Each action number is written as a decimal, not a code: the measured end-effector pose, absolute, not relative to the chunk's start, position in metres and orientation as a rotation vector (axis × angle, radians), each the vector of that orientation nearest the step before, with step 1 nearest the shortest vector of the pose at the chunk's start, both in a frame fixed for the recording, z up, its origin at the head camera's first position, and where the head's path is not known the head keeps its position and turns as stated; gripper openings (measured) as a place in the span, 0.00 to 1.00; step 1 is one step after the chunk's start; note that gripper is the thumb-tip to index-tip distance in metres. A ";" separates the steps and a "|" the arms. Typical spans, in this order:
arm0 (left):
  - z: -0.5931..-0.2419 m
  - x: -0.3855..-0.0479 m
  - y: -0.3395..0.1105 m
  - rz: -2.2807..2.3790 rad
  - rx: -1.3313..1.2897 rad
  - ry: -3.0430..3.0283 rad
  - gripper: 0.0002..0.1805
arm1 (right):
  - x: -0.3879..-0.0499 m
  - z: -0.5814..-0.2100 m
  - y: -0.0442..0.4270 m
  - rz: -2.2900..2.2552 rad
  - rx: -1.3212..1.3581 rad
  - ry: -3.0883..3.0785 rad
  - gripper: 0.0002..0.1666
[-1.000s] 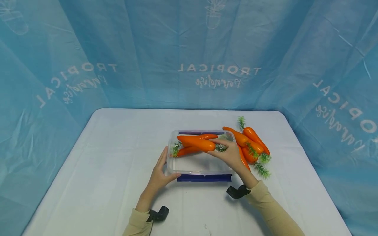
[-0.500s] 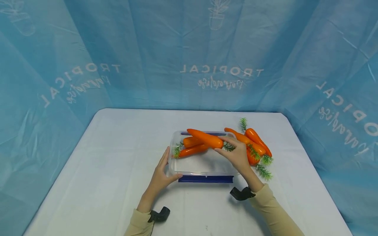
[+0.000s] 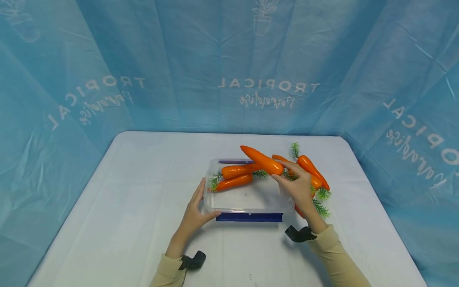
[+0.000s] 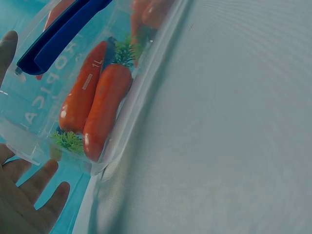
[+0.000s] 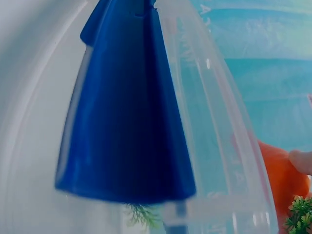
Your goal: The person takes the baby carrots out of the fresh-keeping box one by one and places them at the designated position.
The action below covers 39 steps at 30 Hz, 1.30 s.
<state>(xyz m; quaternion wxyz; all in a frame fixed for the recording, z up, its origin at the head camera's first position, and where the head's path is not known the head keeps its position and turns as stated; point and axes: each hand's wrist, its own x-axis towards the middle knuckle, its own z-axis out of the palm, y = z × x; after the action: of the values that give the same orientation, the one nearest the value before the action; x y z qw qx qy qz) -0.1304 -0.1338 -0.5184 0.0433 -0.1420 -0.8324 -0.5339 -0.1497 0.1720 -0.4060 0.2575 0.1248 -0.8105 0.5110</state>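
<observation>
In the head view, my right hand (image 3: 297,187) pinches an orange toy carrot (image 3: 263,160) at its thick end. Its tip points up and left, above the back right of a clear plastic container (image 3: 247,210). Two more toy carrots lie inside; one is the front carrot (image 3: 234,182). My left hand (image 3: 193,215) rests on the container's left side, thumb at the front rim. The left wrist view has its spread, fairly straight fingers (image 4: 43,178) beside the clear wall. A blue clip flap (image 5: 124,107) fills much of the right wrist view; the held carrot shows at the edge.
A pile of several toy carrots (image 3: 311,169) with green tops lies just right of the container, partly behind my right hand. The white table (image 3: 150,179) reaches back to a blue printed curtain (image 3: 186,71).
My right hand has carried the carrot up and rightward from over the carrots in the container, uncovering them more. The left hand stays at the container's left side.
</observation>
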 end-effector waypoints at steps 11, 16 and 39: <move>-0.516 -0.130 -0.133 -1.636 -0.417 -2.565 0.60 | -0.159 -0.425 0.197 1.436 0.154 -2.179 0.25; -0.517 -0.131 -0.134 -1.635 -0.433 -2.551 0.60 | -0.163 -0.429 0.206 1.462 0.112 -2.147 0.25; -0.517 -0.130 -0.133 -1.642 -0.424 -2.551 0.60 | -0.152 -0.420 0.232 1.418 0.030 -2.093 0.23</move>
<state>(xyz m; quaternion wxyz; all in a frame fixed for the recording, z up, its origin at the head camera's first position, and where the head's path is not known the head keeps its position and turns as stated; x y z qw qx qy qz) -0.1298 -0.1335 -0.5165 0.0391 -0.1382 -0.8322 -0.5356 -0.1519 0.2324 -0.4199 0.3019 0.0112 -0.7892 0.5347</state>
